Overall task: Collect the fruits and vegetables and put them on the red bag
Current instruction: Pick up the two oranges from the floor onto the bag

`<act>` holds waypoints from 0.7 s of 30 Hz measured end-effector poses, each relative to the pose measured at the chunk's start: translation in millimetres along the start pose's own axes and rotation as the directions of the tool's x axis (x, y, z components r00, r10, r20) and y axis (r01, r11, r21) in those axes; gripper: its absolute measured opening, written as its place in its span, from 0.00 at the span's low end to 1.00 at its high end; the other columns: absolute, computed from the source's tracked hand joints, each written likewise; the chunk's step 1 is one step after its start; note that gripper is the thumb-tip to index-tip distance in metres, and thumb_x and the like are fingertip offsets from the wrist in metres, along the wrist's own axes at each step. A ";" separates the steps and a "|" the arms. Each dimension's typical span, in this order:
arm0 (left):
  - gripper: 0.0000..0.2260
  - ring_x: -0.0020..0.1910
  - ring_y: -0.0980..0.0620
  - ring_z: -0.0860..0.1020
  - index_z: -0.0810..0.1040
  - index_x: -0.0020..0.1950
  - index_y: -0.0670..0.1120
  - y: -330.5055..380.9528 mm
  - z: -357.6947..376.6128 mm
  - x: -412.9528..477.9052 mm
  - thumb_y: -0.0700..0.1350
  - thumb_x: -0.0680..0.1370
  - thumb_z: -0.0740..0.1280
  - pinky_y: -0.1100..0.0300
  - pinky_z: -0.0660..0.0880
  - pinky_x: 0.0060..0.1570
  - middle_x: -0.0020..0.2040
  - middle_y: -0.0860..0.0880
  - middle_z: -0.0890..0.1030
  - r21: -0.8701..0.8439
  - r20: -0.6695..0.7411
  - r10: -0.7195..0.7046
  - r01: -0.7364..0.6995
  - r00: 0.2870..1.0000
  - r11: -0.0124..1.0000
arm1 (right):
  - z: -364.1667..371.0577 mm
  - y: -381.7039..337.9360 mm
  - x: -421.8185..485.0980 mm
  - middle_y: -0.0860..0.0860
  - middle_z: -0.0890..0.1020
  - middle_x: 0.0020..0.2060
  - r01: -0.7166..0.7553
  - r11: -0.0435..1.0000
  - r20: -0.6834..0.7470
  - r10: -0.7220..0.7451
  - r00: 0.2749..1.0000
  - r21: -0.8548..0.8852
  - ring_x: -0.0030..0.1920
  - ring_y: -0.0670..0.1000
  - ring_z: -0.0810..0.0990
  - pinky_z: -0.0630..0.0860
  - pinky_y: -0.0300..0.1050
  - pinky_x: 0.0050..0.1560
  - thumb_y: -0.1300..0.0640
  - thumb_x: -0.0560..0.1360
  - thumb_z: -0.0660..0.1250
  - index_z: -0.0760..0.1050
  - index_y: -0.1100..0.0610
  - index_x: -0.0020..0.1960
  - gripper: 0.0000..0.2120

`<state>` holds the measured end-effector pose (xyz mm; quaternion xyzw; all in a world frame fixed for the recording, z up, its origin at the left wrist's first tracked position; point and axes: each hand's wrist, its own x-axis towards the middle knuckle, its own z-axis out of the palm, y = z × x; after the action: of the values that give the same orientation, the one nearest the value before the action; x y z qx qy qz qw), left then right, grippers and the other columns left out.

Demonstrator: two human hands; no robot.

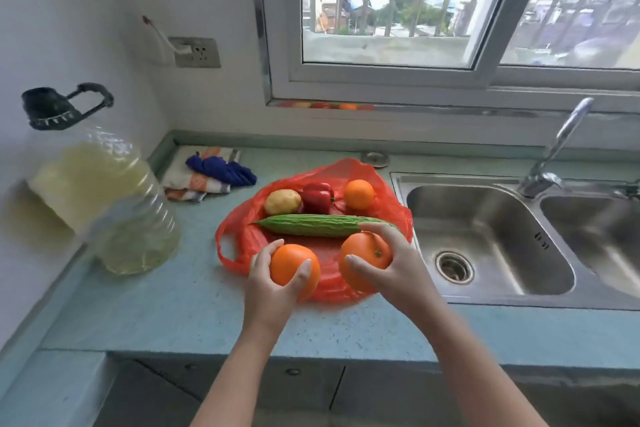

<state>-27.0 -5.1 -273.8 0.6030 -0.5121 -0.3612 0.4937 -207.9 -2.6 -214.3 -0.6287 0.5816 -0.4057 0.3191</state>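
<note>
Holding, head view: two oranges, one in each hand, above the near part of the red bag [391, 208].
Left hand [273, 284]: curled around the left orange [294, 269], thumb on its left side, fingers wrapped over its right side; fruit over the bag's near edge.
Right hand [398, 270]: cupped around the right orange [367, 256], thumb across the front, fingers over the top and far side, touching the near end of the bitter gourd.
Red bag: spread flat on the blue-green counter [173, 308], just left of the sink [491, 236]; one handle loop sticking out at the left.
Bitter gourd [308, 225]: lying crosswise on the middle of the bag, right end hidden behind the right hand.
Potato [283, 201]: on the far left of the bag, touching the red pepper [318, 197].
Small orange [359, 194]: far right of the bag, just beside the pepper.
Counter, left: oil bottle [114, 204] near the wall; folded cloth [201, 180] with a blue rag [221, 170] on top, in the back corner.
Sink side: faucet [557, 146] behind the basin, window [450, 10] above.
</note>
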 end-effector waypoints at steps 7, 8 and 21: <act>0.25 0.55 0.52 0.72 0.69 0.63 0.51 -30.9 16.4 51.4 0.51 0.69 0.73 0.69 0.68 0.44 0.61 0.52 0.69 0.113 -0.114 -0.026 0.039 0.993 0.993 | 28.8 45.4 78.8 0.49 0.75 0.50 0.046 0.994 0.195 -0.026 0.980 -0.100 0.50 0.48 0.73 0.70 0.39 0.46 0.52 0.65 0.74 0.69 0.51 0.57 0.23; 0.25 0.55 0.53 0.72 0.69 0.63 0.51 -34.6 20.3 57.9 0.51 0.69 0.73 0.69 0.68 0.44 0.60 0.52 0.69 0.120 -0.135 -0.026 0.043 0.991 0.992 | 32.7 53.1 87.6 0.49 0.75 0.50 0.060 0.992 0.219 -0.035 0.975 -0.112 0.50 0.48 0.73 0.70 0.40 0.47 0.52 0.65 0.74 0.69 0.52 0.57 0.23; 0.32 0.55 0.55 0.71 0.73 0.61 0.44 -73.2 72.7 109.7 0.62 0.64 0.66 0.81 0.60 0.51 0.57 0.50 0.72 0.221 -0.258 0.005 0.054 0.966 0.974 | 76.8 131.7 143.6 0.51 0.70 0.52 0.202 0.952 0.413 -0.094 0.906 -0.228 0.54 0.50 0.69 0.66 0.36 0.50 0.50 0.65 0.73 0.70 0.53 0.61 0.26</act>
<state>-52.8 -129.3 -355.0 0.7033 -0.4740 -0.2253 0.4795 -203.2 -166.0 -345.3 -0.7774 0.5040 -0.2114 0.3113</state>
